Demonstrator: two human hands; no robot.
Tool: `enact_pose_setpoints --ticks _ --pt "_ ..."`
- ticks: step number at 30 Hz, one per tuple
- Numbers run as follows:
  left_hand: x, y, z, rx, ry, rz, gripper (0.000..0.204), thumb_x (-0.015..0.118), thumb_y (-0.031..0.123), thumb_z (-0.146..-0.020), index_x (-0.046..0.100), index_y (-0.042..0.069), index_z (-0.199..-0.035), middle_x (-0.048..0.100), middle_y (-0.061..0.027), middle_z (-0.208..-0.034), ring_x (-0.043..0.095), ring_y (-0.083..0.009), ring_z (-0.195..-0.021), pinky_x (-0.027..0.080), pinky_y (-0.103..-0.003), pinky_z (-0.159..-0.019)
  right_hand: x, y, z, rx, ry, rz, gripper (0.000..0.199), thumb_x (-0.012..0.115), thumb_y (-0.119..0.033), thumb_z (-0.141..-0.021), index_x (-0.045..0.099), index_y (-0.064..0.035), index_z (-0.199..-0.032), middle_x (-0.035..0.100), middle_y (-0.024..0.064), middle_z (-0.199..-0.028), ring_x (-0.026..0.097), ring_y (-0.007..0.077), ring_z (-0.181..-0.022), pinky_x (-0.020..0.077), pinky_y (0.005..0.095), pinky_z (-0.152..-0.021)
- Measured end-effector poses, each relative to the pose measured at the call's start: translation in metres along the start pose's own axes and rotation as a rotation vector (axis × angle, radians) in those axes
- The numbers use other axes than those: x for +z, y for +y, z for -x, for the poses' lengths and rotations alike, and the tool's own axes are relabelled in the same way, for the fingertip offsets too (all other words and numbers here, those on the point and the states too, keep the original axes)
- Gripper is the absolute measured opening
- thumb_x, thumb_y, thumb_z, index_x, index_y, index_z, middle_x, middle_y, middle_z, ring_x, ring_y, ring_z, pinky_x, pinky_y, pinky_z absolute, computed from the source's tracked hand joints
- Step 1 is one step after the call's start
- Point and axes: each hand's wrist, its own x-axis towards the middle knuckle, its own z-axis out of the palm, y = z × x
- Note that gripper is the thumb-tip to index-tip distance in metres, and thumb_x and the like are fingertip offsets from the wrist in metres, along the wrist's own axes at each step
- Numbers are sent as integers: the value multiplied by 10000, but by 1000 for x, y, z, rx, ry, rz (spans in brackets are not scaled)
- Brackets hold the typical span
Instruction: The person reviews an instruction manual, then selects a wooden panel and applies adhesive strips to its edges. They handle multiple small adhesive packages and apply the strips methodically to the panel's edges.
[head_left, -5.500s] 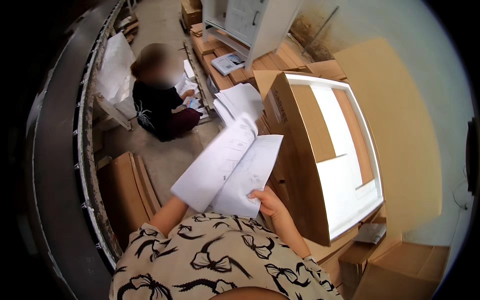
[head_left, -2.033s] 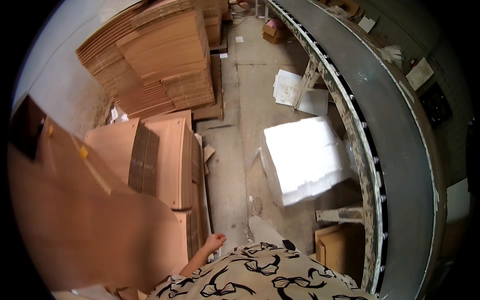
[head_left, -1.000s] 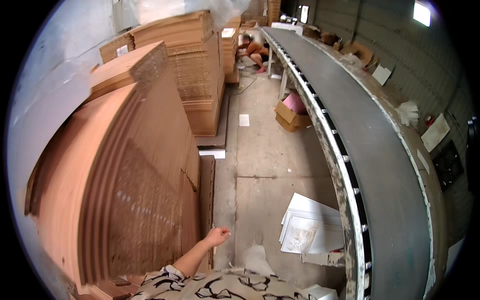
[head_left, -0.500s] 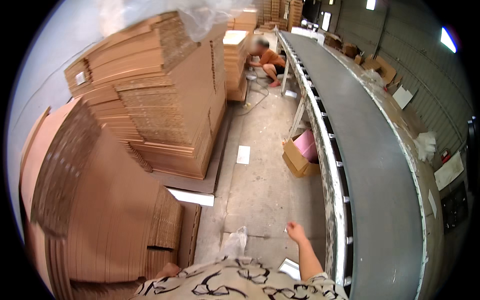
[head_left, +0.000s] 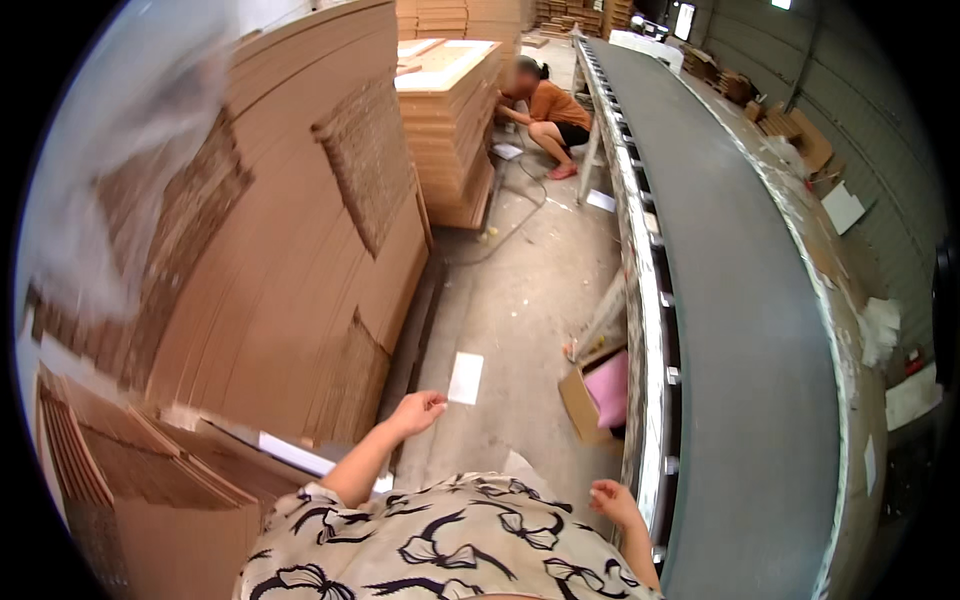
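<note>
My left hand (head_left: 416,412) hangs out over the aisle, beside the tall stack of brown cardboard sheets (head_left: 300,250). Its fingers are loosely bent, and I see nothing in them. My right hand (head_left: 614,502) is low by the near side of the conveyor belt (head_left: 730,280), its fingers curled in. Whether it holds something small I cannot make out. Neither hand touches the stack or the belt. A white sheet of paper (head_left: 465,378) lies on the floor just past my left hand.
A person in an orange top (head_left: 552,108) squats ahead between another board stack (head_left: 450,130) and the conveyor. An opened carton (head_left: 578,405) with pink material stands under the conveyor's edge. Clear plastic film (head_left: 130,200) hangs over the left stack. A cable (head_left: 525,205) lies across the floor.
I have moved forward along the aisle, and the tall stack is now beside me. My left hand has swung forward into full view; my right hand has dropped back towards my body.
</note>
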Motion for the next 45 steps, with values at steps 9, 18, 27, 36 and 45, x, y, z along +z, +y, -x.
enact_pose_setpoints --ticks 9,18,27,36,45 --pt "-50 -45 -182 -373 80 21 300 646 294 -784 654 55 -964 666 -109 -880 634 -222 -806 502 -334 -733 -45 -361 -335 -625 -120 31 210 570 -125 -871 582 9 -1032 623 27 -849 571 94 -750 455 224 -690" --pt "-114 1 -567 -392 242 155 288 634 293 -776 659 46 -922 666 -125 -857 636 -217 -799 491 -338 -734 -114 -539 -550 -448 4 50 215 595 -135 -854 593 -23 -1037 627 23 -838 589 102 -729 483 245 -671" --pt "-197 197 -963 151 191 214 298 618 235 -826 611 36 -1048 645 -120 -931 614 -207 -848 482 -316 -766 -269 -707 -758 -448 359 -181 115 576 -108 -857 603 -23 -929 597 9 -742 560 91 -605 437 214 -528" --pt "-282 221 -1137 -182 280 159 293 627 210 -828 615 3 -1034 649 -91 -909 597 -146 -834 474 -276 -758 -332 -965 -1032 -700 687 320 217 576 -133 -817 615 -38 -1009 619 110 -970 571 222 -879 452 324 -797" --pt "-321 203 -1381 -313 289 100 493 642 218 -811 475 55 -1245 550 -133 -1159 550 -187 -1008 444 -290 -853 -415 -1067 -1262 -610 933 747 324 553 -277 -852 577 -78 -1106 492 183 -1223 415 356 -1142 327 428 -974"
